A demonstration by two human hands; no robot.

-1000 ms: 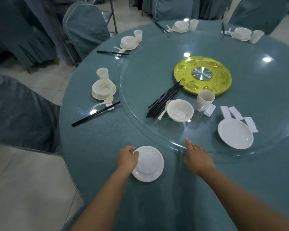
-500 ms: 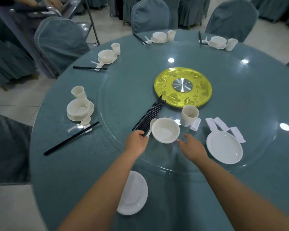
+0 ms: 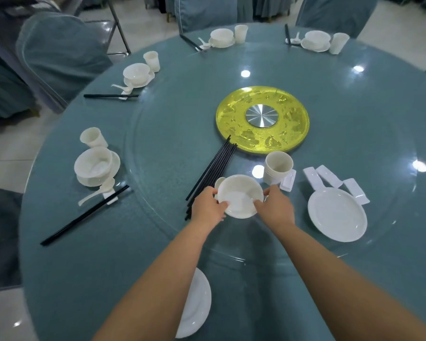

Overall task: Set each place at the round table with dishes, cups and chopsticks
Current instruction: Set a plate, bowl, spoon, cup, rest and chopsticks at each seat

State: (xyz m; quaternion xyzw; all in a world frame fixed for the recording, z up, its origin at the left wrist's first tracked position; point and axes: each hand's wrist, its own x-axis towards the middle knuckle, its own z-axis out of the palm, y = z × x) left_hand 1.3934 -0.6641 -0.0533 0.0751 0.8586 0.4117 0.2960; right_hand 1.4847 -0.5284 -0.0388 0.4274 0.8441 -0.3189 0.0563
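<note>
While both hands grip one white bowl (image 3: 240, 196) by its rim, it sits on the glass turntable (image 3: 158, 148) toward the near edge of the round surface (image 3: 67, 242). Left hand (image 3: 208, 209) curls its fingers over the bowl's left rim; right hand (image 3: 276, 207) pinches the right rim. A white spoon (image 3: 219, 182) peeks out just behind the bowl on its left. Beside that, a bundle of black chopsticks (image 3: 213, 172) lies slanted, its far tips at the yellow centre disc (image 3: 262, 119). A stack of cups (image 3: 278, 167) stands just behind the bowl to the right, with a white chopstick rest (image 3: 288, 182) touching its base. Farther right lies a stack of white plates (image 3: 337, 214), with more white rests (image 3: 322, 175) at its far rim. One white plate (image 3: 196, 305) lies at the near edge of the surface, partly hidden by the left forearm. Along the left edge a finished place (image 3: 96, 166) has bowl on plate, cup, spoon and chopsticks; similar places sit round the far edge.
</note>
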